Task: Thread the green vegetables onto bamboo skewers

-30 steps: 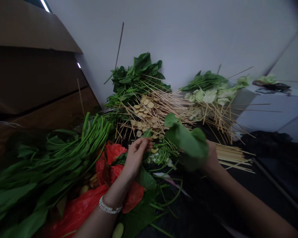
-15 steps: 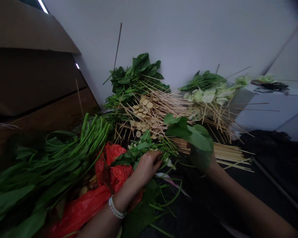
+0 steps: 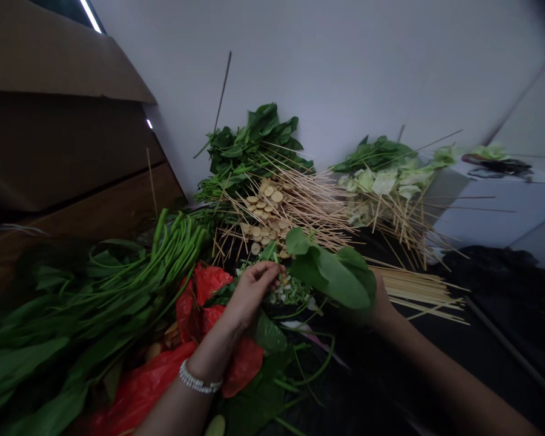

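My left hand (image 3: 253,290) hovers over a small heap of chopped green stems (image 3: 290,292), its fingers pinched together on something I cannot make out. A beaded bracelet (image 3: 196,379) circles that wrist. My right hand (image 3: 378,298) is mostly hidden behind a bunch of broad green leaves (image 3: 333,272) that it grips. Just beyond lie skewered tan slices (image 3: 266,215) on bamboo sticks.
Long green stems and leaves (image 3: 118,278) lie at the left over a red plastic bag (image 3: 200,339). Bare bamboo skewers (image 3: 418,290) sit at the right. Leafy bunches (image 3: 254,142) and pale skewered leaves (image 3: 390,181) rest against the white wall. Brown cardboard (image 3: 59,121) stands far left.
My left hand drew back up from the chopped greens with fingers pinched. My right hand with the leaves shifted slightly left and lower.
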`<state>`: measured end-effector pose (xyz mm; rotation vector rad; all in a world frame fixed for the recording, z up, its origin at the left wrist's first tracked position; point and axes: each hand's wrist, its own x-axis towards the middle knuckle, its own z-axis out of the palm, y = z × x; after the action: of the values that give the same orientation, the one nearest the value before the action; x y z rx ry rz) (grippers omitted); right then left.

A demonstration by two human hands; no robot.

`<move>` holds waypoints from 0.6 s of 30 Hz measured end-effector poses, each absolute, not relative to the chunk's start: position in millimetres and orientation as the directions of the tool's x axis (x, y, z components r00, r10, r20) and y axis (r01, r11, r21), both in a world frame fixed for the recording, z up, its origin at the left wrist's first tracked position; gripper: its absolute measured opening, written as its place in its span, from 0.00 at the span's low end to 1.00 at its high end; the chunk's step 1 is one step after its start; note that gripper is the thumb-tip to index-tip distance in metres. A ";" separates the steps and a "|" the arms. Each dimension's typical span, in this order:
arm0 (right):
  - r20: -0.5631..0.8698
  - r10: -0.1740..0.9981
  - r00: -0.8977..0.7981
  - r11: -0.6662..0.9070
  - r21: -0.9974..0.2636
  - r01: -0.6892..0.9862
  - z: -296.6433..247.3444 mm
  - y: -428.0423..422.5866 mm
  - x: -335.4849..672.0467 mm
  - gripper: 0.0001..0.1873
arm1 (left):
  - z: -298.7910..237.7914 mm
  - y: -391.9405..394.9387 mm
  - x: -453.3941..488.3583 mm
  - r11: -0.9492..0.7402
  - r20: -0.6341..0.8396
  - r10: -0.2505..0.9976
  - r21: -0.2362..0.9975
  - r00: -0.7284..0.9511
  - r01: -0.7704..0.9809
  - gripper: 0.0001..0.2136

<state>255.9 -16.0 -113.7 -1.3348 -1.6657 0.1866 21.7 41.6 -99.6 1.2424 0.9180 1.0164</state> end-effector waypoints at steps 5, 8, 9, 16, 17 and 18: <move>0.681 0.720 -0.130 0.523 -0.411 0.747 -105.0 -22.1 242.5 0.09 | -97.7 48.4 12.4 0.060 -0.012 0.988 0.951 0.157 -0.302 0.15; 0.693 0.676 -0.253 0.574 -0.278 0.770 -105.4 -23.1 237.3 0.11 | -95.7 49.1 10.6 0.057 -0.014 0.992 0.932 0.123 -0.358 0.16; 0.689 0.667 -0.282 0.574 -0.235 0.784 -106.1 -23.0 235.9 0.12 | -94.7 48.7 10.7 0.068 -0.018 0.991 0.924 0.134 -0.376 0.16; 0.645 0.689 -0.331 0.493 -0.083 0.866 -111.8 -21.3 231.5 0.12 | -91.5 44.9 13.2 0.157 -0.063 0.975 0.875 0.214 -0.457 0.18; 0.637 0.693 -0.338 0.490 -0.071 0.869 -112.1 -21.4 231.6 0.12 | -91.6 45.3 13.1 0.143 -0.057 0.978 0.882 0.200 -0.449 0.17; 0.626 0.696 -0.351 0.490 -0.058 0.870 -112.1 -21.6 231.6 0.12 | -91.6 45.9 12.7 0.118 -0.046 0.984 0.893 0.172 -0.434 0.16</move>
<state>231.6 -21.6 -112.1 -1.2841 -2.1467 -0.3826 12.7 45.9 -91.6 0.8817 0.7992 1.2177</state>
